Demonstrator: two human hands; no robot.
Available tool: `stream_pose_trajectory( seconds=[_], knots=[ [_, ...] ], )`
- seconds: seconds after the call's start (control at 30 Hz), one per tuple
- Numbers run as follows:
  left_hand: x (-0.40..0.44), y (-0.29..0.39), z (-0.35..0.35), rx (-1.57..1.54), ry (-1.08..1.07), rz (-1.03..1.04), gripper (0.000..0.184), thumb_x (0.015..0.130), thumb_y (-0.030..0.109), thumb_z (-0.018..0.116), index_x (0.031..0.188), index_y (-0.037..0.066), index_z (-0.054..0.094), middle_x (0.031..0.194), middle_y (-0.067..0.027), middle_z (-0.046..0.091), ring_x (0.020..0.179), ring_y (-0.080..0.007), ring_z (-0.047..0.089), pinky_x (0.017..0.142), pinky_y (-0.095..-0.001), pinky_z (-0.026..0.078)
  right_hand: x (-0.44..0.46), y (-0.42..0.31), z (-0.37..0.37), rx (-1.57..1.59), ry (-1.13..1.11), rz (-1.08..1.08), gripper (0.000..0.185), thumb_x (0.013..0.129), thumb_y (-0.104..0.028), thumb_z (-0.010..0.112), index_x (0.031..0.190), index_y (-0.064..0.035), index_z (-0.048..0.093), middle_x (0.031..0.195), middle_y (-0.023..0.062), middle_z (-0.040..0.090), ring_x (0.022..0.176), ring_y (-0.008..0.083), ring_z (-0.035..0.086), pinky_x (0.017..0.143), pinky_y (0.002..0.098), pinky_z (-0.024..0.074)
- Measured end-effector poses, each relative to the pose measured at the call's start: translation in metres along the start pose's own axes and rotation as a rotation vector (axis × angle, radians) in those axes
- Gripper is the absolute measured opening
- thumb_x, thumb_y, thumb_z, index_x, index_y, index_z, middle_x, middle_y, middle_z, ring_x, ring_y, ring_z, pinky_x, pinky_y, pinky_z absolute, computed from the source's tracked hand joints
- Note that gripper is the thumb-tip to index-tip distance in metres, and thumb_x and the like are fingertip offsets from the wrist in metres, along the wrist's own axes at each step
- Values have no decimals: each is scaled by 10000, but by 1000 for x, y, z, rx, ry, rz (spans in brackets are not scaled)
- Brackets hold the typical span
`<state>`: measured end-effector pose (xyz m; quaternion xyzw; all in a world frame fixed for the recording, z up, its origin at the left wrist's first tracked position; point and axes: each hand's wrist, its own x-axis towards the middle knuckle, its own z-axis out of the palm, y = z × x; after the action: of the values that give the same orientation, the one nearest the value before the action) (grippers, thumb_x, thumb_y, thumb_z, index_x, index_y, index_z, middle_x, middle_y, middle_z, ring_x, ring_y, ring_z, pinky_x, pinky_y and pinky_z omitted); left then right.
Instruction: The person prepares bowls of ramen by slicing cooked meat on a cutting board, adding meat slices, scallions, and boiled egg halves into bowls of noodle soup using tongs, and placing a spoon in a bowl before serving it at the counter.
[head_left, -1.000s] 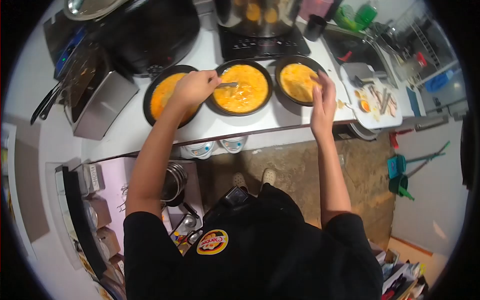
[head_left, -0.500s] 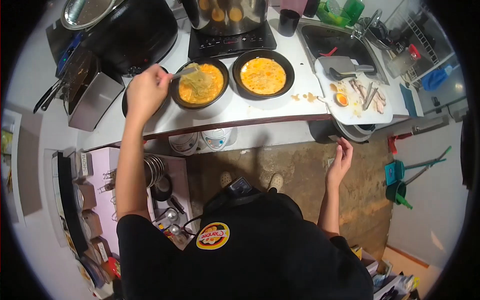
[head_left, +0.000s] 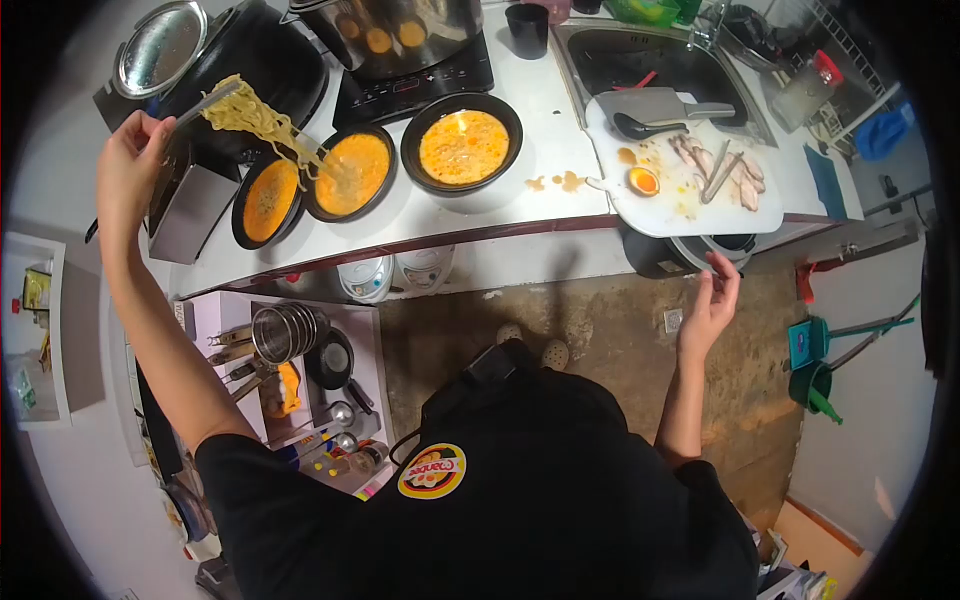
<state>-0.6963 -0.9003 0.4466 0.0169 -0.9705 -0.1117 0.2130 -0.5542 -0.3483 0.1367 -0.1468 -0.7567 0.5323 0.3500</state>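
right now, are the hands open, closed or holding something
Left hand: closed, holding tongs with noodles hanging from them.
Right hand: open, fingers loosely curled, nothing visible in it.

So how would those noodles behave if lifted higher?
The noodles look floppy: they droop in a long, loose trail from the tongs, so they would probably dangle and sway. They may be slippery too, as their lower ends hang by the middle bowl of orange soup. Some could slide loose, since the tongs seem to grip only the upper part.
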Motion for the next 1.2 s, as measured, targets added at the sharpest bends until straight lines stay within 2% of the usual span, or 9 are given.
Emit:
stream_pose_trajectory(
  seconds=[0.17, 0.23, 0.47, 0.73, 0.87, 0.9, 1.0, 1.1, 1.2],
  knots=[
    [-7, 16, 47, 191, -108, 1, 278, 877, 291, 665, 789, 33, 608, 628, -94, 578, 572, -193, 521, 567, -361, 423, -2, 6, -6, -20, 103, 35, 267, 920, -37, 534, 1180, 7, 581, 1167, 116, 599, 1061, 204, 564, 927, 327, 434],
    [-15, 18, 89, 209, -208, 46, 230, 854, 285, 668, 826, 58, 649, 772, -138, 681, 754, -319, 668, 661, -415, 489, -5, 9, -6, -31, 107, 24, 264, 923, -38, 534, 1178, 14, 578, 1187, 128, 589, 1095, 209, 564, 927, 325, 440],
    [-46, 6, 132, 326, -339, 70, 285, 883, 400, 630, 933, 120, 624, 782, -127, 679, 797, -358, 654, 684, -468, 492, -6, 2, 12, -120, 25, 55, 269, 944, -9, 507, 1207, 29, 550, 1214, 125, 588, 1139, 191, 556, 975, 297, 420],
    [-94, -33, 169, 43, -339, 163, 195, 865, 212, 676, 1008, 95, 614, 964, -117, 681, 894, -336, 647, 725, -407, 492, -16, -6, 34, -242, 61, -48, 259, 892, -44, 575, 1147, -21, 612, 1106, 88, 627, 1011, 200, 565, 868, 323, 449],
    [-92, -48, 118, -152, -257, 76, 151, 916, 153, 633, 1013, 40, 608, 780, -165, 660, 626, -238, 587, 610, -332, 457, -6, -24, 28, -369, 69, -93, 216, 846, -31, 592, 1057, -33, 637, 1003, 102, 628, 950, 242, 546, 832, 341, 449],
    [-91, -27, 97, -82, -320, -137, 164, 931, 178, 618, 995, 28, 595, 729, -150, 627, 639, -193, 558, 623, -326, 453, -2, -23, 26, -377, 84, -86, 211, 841, -32, 596, 1048, -30, 637, 993, 103, 627, 946, 240, 542, 823, 341, 451],
    [-103, -46, 123, -25, -443, -94, 219, 954, 227, 596, 1007, 14, 593, 709, -124, 605, 665, -151, 527, 645, -310, 448, 10, -12, 20, -399, 135, -80, 211, 833, -46, 611, 1042, -25, 633, 979, 106, 622, 928, 246, 557, 800, 335, 458],
    [-110, -58, 138, -237, -235, -78, 266, 973, 270, 578, 1002, 7, 609, 690, -31, 560, 635, -84, 463, 597, -251, 388, 39, 0, 19, -438, 105, -49, 194, 832, -62, 620, 1022, -22, 634, 973, 116, 616, 895, 251, 578, 767, 337, 470],
    [-113, -14, 132, -746, -308, -449, 278, 970, 300, 580, 991, 30, 645, 710, 91, 436, 629, 1, 334, 544, -186, 225, 83, 20, 30, -501, 79, -87, 240, 798, -85, 664, 1017, -11, 602, 964, 155, 577, 863, 314, 595, 741, 395, 490]
  ],
)
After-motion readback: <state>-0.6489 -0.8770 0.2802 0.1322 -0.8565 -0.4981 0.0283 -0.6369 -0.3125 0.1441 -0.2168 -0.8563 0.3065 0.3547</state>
